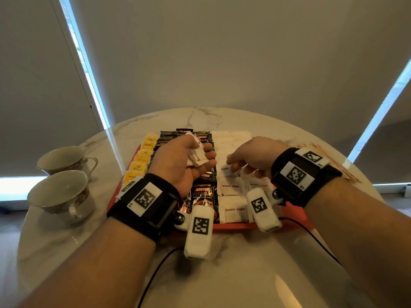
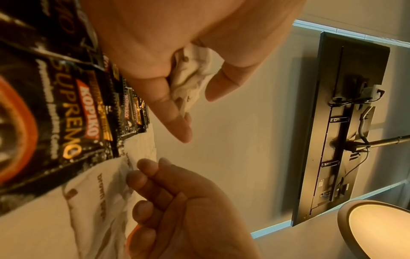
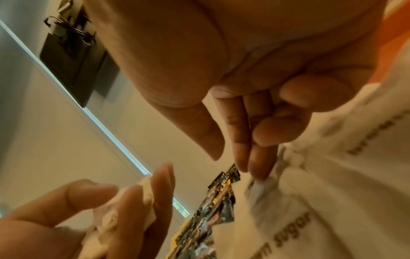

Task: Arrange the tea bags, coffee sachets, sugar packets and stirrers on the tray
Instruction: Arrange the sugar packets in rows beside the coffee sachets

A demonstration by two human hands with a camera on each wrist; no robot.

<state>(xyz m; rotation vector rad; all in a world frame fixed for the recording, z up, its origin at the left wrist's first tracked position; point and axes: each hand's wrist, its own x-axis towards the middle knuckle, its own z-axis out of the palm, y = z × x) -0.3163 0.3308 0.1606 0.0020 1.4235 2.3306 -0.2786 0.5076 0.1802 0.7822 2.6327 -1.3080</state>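
Orange tray (image 1: 295,215) | tea bags (image 1: 140,162), coffee sachets (image 1: 203,196), sugar packets (image 1: 231,188); stirrers possibly outside.

On the red tray (image 1: 291,215) lie yellow tea bags (image 1: 139,167), black coffee sachets (image 1: 202,196), white sugar packets (image 1: 231,187).

2 teacups (image 1: 64,161), 1 tray (image 1: 291,216)

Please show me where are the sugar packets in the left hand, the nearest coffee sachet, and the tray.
sugar packets (image 1: 198,154), head view, on the white paper held in the left hand.
coffee sachet (image 1: 202,196), head view, on its printed front.
tray (image 1: 235,226), head view, on its near orange rim.
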